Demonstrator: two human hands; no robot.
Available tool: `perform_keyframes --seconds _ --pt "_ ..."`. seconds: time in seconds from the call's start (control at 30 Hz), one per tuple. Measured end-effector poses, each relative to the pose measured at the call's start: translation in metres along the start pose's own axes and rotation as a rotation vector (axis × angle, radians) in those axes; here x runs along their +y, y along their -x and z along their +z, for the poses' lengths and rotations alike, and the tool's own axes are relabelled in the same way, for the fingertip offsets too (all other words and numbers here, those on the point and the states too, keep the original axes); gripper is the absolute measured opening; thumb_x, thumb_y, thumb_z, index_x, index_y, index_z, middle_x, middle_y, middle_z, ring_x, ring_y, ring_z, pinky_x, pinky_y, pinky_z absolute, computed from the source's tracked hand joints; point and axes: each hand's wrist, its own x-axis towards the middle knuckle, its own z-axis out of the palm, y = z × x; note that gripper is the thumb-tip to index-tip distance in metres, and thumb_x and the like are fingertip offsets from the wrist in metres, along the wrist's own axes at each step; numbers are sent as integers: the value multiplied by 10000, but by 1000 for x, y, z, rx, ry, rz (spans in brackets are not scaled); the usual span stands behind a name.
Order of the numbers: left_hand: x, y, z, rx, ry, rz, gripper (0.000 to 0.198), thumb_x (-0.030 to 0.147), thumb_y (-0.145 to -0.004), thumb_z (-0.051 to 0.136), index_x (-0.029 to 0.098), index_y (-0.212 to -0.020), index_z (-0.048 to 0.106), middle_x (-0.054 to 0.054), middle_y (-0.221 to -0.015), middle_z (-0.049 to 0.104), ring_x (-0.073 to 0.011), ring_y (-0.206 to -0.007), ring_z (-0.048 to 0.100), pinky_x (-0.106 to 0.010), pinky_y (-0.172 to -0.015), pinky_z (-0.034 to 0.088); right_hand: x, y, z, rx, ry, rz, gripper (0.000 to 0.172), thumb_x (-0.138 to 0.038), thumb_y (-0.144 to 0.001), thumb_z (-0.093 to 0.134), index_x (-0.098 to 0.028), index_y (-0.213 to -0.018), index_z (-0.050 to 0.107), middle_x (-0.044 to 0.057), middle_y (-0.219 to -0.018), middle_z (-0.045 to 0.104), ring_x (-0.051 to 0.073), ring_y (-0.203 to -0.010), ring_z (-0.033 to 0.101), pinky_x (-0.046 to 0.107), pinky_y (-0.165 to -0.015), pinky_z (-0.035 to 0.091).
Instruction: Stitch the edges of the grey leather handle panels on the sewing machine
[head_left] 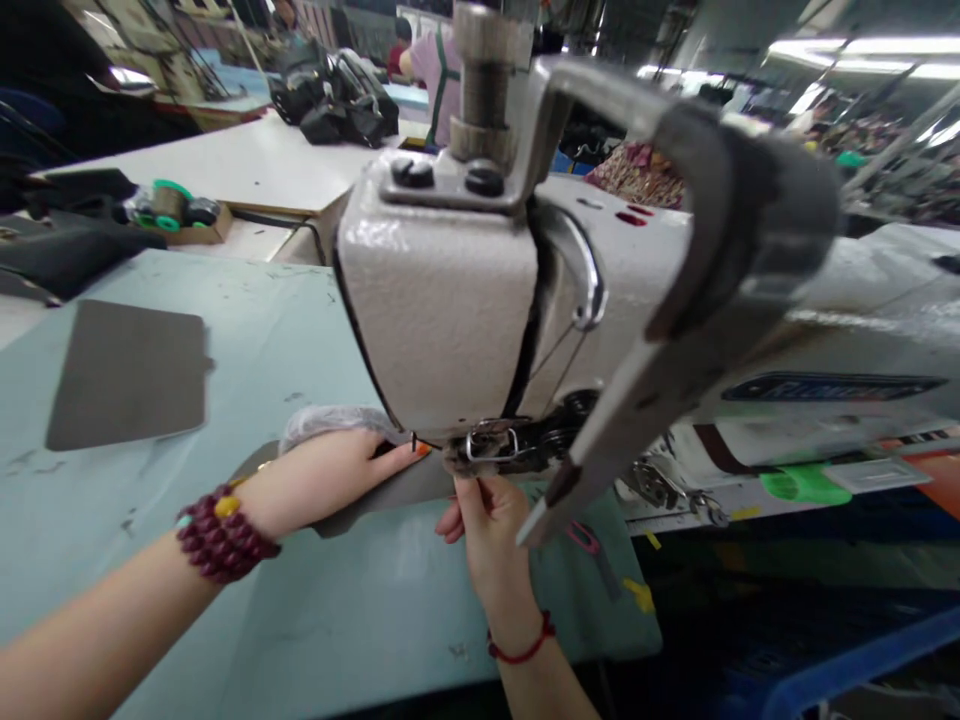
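Note:
A cream industrial sewing machine [442, 300] fills the middle of the view and hides its needle area. My left hand [337, 475] lies flat, fingers stretched out, on a grey piece of material [397, 495] that runs under the machine head. My right hand [487, 515] reaches up beneath the head, its fingers pinched on the grey material's edge near the presser foot [491, 445]. Dark red beads circle my left wrist and a red cord my right.
A second grey flat piece [127, 370] lies on the pale blue table [300, 620] to the left. Thread spools [169, 205] sit in a box on a white table behind. Pink-handled snips [589, 545] lie right of my right hand. People work in the background.

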Motion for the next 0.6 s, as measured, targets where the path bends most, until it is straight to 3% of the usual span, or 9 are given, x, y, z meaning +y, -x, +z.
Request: perform_keyframes --seconds 0.1,0.17,0.23,0.27,0.33,0.4,0.5,0.6 --pt "-5 49 15 -3 -98 92 282 456 -848 596 214 -895 734 -66 -819 715 -246 -779 641 -360 -765 479 -1 1 0 35 62 -41 534 -488 -923 512 -190 -480 539 21 -417 593 110 -363 549 187 -416 427" --pt "-7 84 37 125 55 55 241 377 -875 577 248 -1039 699 -95 -1079 681 -271 -1017 608 -384 -909 451 0 2 0 41 79 -71 501 -468 -933 509 -192 -517 542 14 -431 600 111 -375 559 184 -427 427" --pt "-6 108 67 66 369 -79 150 363 -852 625 250 -927 688 -70 -916 658 -230 -865 616 -314 -770 491 -1 3 -1 28 99 -102 477 -454 -945 495 -194 -547 540 11 -450 611 111 -390 566 182 -439 425" --pt "-4 113 83 71 573 -211 201 402 -852 626 238 -960 671 -54 -832 630 -206 -762 596 -295 -692 488 -1 3 -1 20 114 -121 467 -445 -950 490 -194 -560 543 11 -458 613 112 -398 567 183 -446 424" --pt "1 109 110 56 993 -385 319 486 -836 629 218 -1007 659 -38 -787 605 -166 -650 536 -269 -602 455 -2 3 -3 32 174 -170 447 -416 -955 485 -195 -572 548 14 -468 612 115 -418 564 192 -463 411" --pt "5 93 125 75 1262 -451 359 501 -786 685 199 -979 683 -37 -796 621 -157 -656 527 -267 -621 448 -2 2 -3 89 280 -233 425 -377 -945 498 -197 -562 542 18 -468 596 118 -428 540 208 -466 374" --pt "4 69 126 97 1282 -506 306 459 -717 761 161 -695 699 -24 -680 623 -163 -646 533 -278 -655 445 -2 1 -3 144 400 -276 397 -328 -922 517 -199 -547 528 14 -453 558 118 -424 499 228 -462 323" --pt "-3 61 117 82 1121 -608 384 449 -703 768 163 -500 613 -6 -536 558 -157 -571 498 -291 -617 424 -1 3 -4 91 309 -227 431 -366 -931 516 -201 -533 503 5 -441 536 118 -424 502 224 -472 346"
